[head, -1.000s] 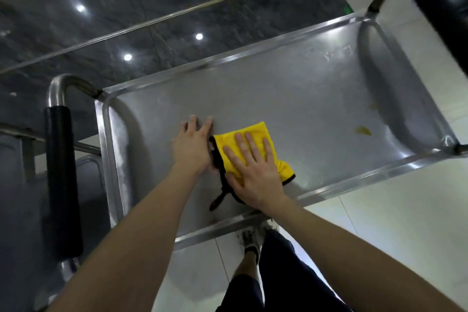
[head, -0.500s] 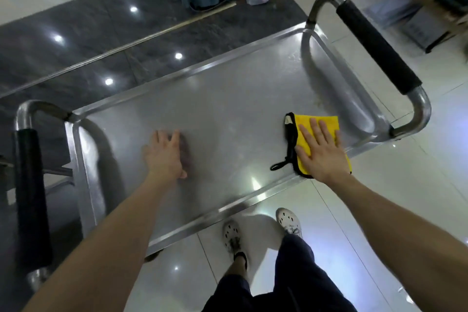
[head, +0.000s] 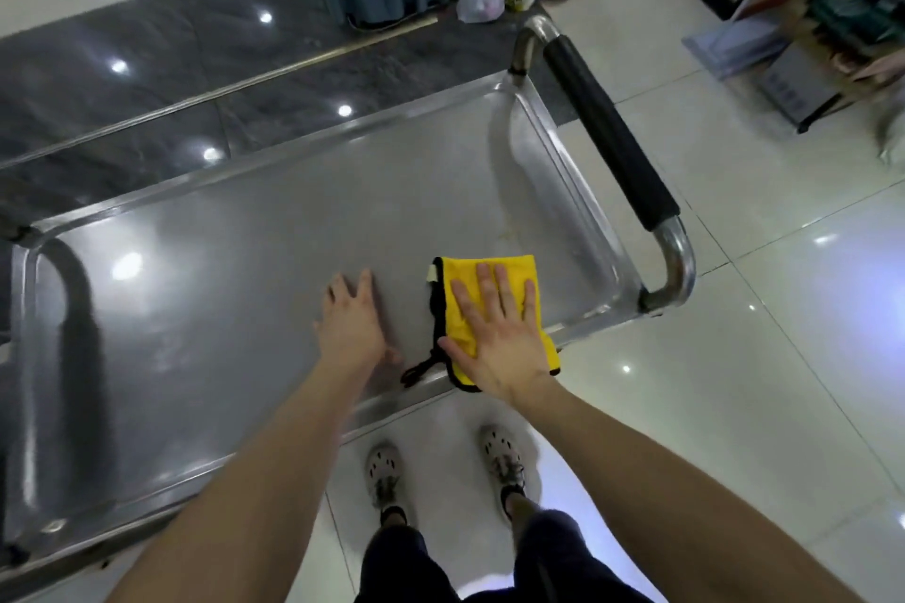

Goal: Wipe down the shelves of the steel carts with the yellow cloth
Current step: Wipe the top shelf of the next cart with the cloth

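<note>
The yellow cloth (head: pixel 458 273) lies flat on the cart's top shelf (head: pixel 220 309), right of the middle and against the near edge, with its near corner lapping over the rim. It is folded into a thick oblong pad, bright yellow with black edging. A pale tag sits at its far left corner and a black loop (head: pixel 421 367) trails toward the near rim.

The right grip (head: pixel 494 343), a bare hand, presses down on it with palm flat and fingers straight and spread, holding nothing. A second ago the cloth lay left of the middle. Half a second ago it had reached the right end, and it has barely shifted since.

The left grip (head: pixel 350 323) was well apart from the cloth then. It has since slid along the shelf to rest just beside it, fingers straight on bare steel.

The near strip has probably had one pass. The far edge, the right corners by the black handle (head: pixel 607 132) and the lower shelves look yet to be done.
</note>
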The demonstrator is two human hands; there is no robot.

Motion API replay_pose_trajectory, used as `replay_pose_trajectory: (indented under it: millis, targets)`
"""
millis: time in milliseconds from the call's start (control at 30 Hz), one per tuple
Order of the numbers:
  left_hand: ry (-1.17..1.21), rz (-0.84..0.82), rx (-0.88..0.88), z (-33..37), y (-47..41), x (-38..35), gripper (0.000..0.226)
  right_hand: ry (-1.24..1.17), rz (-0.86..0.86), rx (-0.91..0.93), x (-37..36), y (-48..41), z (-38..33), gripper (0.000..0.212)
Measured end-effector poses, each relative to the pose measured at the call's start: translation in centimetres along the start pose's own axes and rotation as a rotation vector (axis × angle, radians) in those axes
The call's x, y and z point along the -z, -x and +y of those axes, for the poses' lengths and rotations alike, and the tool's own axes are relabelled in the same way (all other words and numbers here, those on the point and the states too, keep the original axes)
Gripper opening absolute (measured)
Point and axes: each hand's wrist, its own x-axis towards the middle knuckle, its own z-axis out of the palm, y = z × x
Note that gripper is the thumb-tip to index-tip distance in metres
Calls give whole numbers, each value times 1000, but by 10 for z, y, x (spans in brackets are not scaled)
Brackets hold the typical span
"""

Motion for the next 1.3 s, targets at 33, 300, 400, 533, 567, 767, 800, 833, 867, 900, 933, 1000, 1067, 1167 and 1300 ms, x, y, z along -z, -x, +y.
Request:
replay_pose_trajectory:
  millis: [33,300,400,533,567,767,800,833,867,900,933,1000,1067,1167,1300]
  targets:
    - [3,-13,15,0,-3,-1,152,-15,31,79,-1,-2,14,84]
    - [-52,13,26,-9,-17,-9,153,68,71,203,29,-82,165,75]
    - [-48,12,39,-10,-21,-11,154,69,108,-158,34,-127,135,79]
    - [-37,36,43,-14,-22,-14,157,-32,205,21,18,-132,43,78]
    - [-46,50,38,-15,-20,-15,157,-25,197,213,12,-124,23,77]
    - [-86,85,26,-16,-18,-15,155,59,51,793,14,-154,36,71]
    - [-90,78,29,-14,-18,-14,156,65,43,785,19,-171,51,70]
    - [-87,70,31,-13,-18,-13,156,48,49,719,26,-191,66,70]
    - [-82,62,33,-12,-17,-12,156,16,54,595,34,-211,81,69]
    - [-79,58,35,-11,-16,-11,155,-8,54,433,43,-230,95,69]
    - [-78,60,36,-11,-16,-10,155,-11,49,258,52,-249,108,69]
    - [-76,73,39,-10,-15,-10,155,14,35,-30,62,-281,122,74]
    - [-73,78,40,-10,-14,-11,154,-2,34,-187,68,-302,112,79]
    - [-50,75,35,-9,-15,-13,154,-28,22,-188,67,-315,58,80]
    - [-76,86,28,-9,-16,-11,156,23,-53,270,53,-302,-55,76]
